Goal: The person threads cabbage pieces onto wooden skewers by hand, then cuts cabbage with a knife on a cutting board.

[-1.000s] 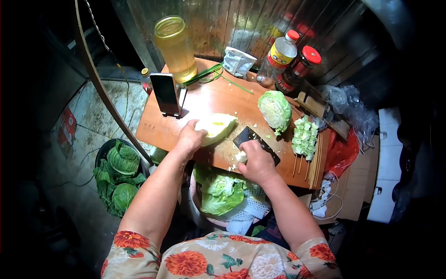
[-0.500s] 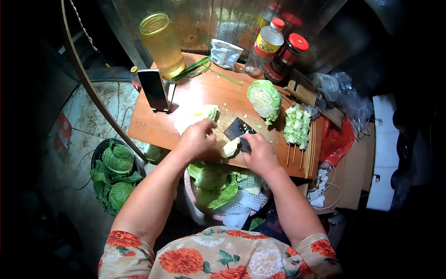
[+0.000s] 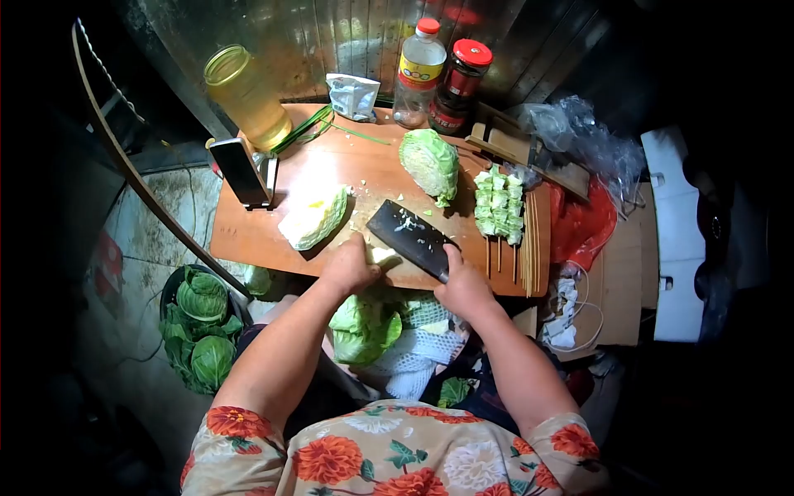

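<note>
My right hand (image 3: 465, 285) is closed around the handle end of a dark cleaver (image 3: 411, 238), whose broad blade lies flat-looking over the board with pale bits stuck on it. My left hand (image 3: 351, 263) is curled at the board's near edge, gripping a small pale cabbage piece (image 3: 380, 255) that shows beside its fingers. A cut cabbage chunk (image 3: 314, 219) sits to the left, beyond that hand. Farther back stands a cabbage half (image 3: 429, 165). Cabbage squares on skewers (image 3: 499, 205) lie on the right.
Bare bamboo skewers (image 3: 532, 248) line the right edge of the wooden board (image 3: 240, 236). At the back stand a yellow jar (image 3: 256, 107), a plastic bottle (image 3: 419, 78) and red-lidded jars (image 3: 463, 74). A phone (image 3: 240, 171) leans on the left. Below are cabbage leaves (image 3: 357, 331) and whole cabbages (image 3: 203, 298).
The cleaver has swung from under my right hand to lie more fully in view. My left hand has come down from the cabbage chunk to the pale piece. The view has shifted slightly.
</note>
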Available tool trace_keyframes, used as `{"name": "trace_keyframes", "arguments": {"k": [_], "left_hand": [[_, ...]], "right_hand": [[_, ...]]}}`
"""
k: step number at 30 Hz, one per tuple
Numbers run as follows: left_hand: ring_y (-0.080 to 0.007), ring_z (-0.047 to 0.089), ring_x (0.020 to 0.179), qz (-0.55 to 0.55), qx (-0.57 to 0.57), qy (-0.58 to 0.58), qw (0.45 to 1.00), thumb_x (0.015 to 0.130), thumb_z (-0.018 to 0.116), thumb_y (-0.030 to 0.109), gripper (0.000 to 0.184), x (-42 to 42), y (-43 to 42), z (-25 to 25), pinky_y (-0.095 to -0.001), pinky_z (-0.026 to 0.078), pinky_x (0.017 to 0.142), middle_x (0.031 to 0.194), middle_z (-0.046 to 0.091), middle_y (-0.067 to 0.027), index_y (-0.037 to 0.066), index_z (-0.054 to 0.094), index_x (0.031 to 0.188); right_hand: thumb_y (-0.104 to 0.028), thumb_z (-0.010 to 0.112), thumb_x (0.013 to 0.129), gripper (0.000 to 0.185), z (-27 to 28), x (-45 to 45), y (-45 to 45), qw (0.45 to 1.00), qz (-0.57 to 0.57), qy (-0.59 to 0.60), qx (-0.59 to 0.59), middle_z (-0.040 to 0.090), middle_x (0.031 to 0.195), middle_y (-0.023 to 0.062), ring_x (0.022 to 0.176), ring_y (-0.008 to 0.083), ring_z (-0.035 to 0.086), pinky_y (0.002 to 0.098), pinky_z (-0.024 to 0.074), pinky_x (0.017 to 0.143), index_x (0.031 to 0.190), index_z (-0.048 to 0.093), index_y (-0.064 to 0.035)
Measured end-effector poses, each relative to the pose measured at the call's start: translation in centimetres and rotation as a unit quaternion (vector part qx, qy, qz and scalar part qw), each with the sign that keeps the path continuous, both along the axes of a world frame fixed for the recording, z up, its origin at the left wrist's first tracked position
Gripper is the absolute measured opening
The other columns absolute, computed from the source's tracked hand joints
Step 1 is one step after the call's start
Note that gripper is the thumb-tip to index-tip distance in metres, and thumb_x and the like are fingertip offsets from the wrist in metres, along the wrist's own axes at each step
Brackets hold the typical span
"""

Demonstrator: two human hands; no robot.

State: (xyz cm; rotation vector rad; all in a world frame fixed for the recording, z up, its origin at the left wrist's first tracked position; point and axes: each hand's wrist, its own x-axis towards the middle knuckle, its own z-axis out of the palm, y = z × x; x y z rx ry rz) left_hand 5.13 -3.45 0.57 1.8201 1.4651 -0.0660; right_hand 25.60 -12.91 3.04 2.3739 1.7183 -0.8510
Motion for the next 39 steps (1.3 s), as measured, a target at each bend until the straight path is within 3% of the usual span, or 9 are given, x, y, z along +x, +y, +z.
{"name": "trace_keyframes", "arguments": {"k": [4, 7, 14, 21, 26, 30, 33, 35, 39], "left_hand": [[-0.0373, 0.062, 0.084, 0.034, 0.002, -0.104, 0.994, 0.072, 0.073, 0.017, 0.033, 0.1, 1.0, -1.5, -0.0417, 0.05, 0.077, 0.088, 0.063, -0.0233, -0.001, 0.055, 0.093], [-0.0357, 0.064, 0.079, 0.038, 0.093, -0.089, 0.991, 0.072, 0.074, 0.018, 0.033, 1.7, 1.0, -1.4, -0.0404, 0.051, 0.072, 0.081, 0.063, -0.0207, 0.001, 0.055, 0.093], [-0.0394, 0.062, 0.087, -0.002, 0.148, -0.094, 0.985, 0.074, 0.072, 0.021, 0.039, 3.2, 2.0, -2.0, -0.0444, 0.05, 0.076, 0.09, 0.064, -0.0228, 0.002, 0.056, 0.103], [-0.038, 0.063, 0.092, -0.013, 0.074, -0.051, 0.996, 0.073, 0.068, 0.017, 0.04, 3.7, 2.8, -0.7, -0.0438, 0.05, 0.08, 0.095, 0.065, -0.023, 0.004, 0.057, 0.109], [-0.0379, 0.063, 0.092, -0.017, 0.082, -0.059, 0.995, 0.072, 0.067, 0.014, 0.039, 3.6, 2.9, -1.1, -0.043, 0.05, 0.081, 0.097, 0.065, -0.0226, 0.004, 0.059, 0.109], [-0.0376, 0.063, 0.093, -0.016, 0.079, -0.058, 0.995, 0.072, 0.066, 0.011, 0.04, 3.8, 3.0, -0.7, -0.0424, 0.05, 0.082, 0.097, 0.065, -0.0221, 0.004, 0.059, 0.11], [-0.0372, 0.063, 0.093, -0.016, 0.074, -0.045, 0.996, 0.072, 0.064, 0.01, 0.041, 3.9, 3.0, -0.3, -0.0423, 0.05, 0.082, 0.098, 0.066, -0.0219, 0.004, 0.059, 0.112], [-0.0369, 0.063, 0.093, -0.016, 0.071, -0.036, 0.997, 0.072, 0.064, 0.009, 0.042, 3.9, 3.0, -0.3, -0.0422, 0.05, 0.082, 0.098, 0.066, -0.0218, 0.005, 0.059, 0.113], [-0.0364, 0.064, 0.092, -0.012, 0.076, -0.045, 0.996, 0.072, 0.064, 0.011, 0.041, 3.8, 3.1, -0.9, -0.0418, 0.05, 0.082, 0.098, 0.066, -0.0212, 0.005, 0.061, 0.112]], "right_hand": [[-0.022, 0.059, 0.081, 0.053, 0.7, 0.4, -0.5, 0.987, -0.025, 0.102, 0.12, 0.062, 0.102, 0.0253, 0.094, 0.0375, 0.062, 0.0429, 0.0484, 0.085, 0.129, 0.047, -0.0032], [-0.023, 0.058, 0.085, 0.045, 3.5, -1.4, -1.0, 0.97, -0.094, 0.209, 0.08, 0.063, 0.103, 0.0243, 0.093, 0.038, 0.063, 0.0409, 0.0494, 0.083, 0.123, 0.051, -0.0012], [-0.023, 0.057, 0.088, 0.044, 1.8, -2.7, -2.2, 0.957, -0.089, 0.259, 0.097, 0.064, 0.103, 0.0247, 0.097, 0.0366, 0.062, 0.0389, 0.0478, 0.085, 0.122, 0.05, 0.0025], [-0.023, 0.056, 0.089, 0.045, 1.9, -2.7, -2.5, 0.95, -0.097, 0.286, 0.084, 0.063, 0.104, 0.0245, 0.1, 0.0357, 0.061, 0.0381, 0.0463, 0.087, 0.124, 0.049, 0.0034], [-0.02, 0.055, 0.091, 0.045, 0.7, -2.1, -2.6, 0.94, -0.106, 0.32, 0.059, 0.061, 0.076, 0.0105, 0.059, 0.0176, 0.059, 0.0314, 0.0485, 0.057, 0.128, 0.047, 0.0032], [-0.019, 0.055, 0.091, 0.045, 0.9, -2.1, -2.3, 0.931, -0.118, 0.342, 0.055, 0.054, 0.067, 0.0038, 0.047, 0.0097, 0.048, 0.0277, 0.0422, 0.046, 0.129, 0.046, 0.0031], [-0.019, 0.054, 0.091, 0.045, 1.2, -1.9, -1.7, 0.919, -0.134, 0.369, 0.031, 0.055, 0.066, 0.0049, 0.047, 0.0115, 0.05, 0.0285, 0.0424, 0.046, 0.129, 0.046, 0.0032], [-0.023, 0.055, 0.088, 0.037, 1.3, -1.9, -1.2, 0.938, -0.11, 0.326, 0.036, 0.064, 0.096, 0.0251, 0.091, 0.0403, 0.061, 0.0419, 0.0481, 0.081, 0.115, 0.055, 0.0019], [-0.024, 0.054, 0.088, 0.038, 0.7, -1.6, -0.1, 0.941, -0.111, 0.321, 0.001, 0.063, 0.098, 0.0259, 0.094, 0.0408, 0.06, 0.0427, 0.0474, 0.083, 0.116, 0.055, 0.0021]]}}
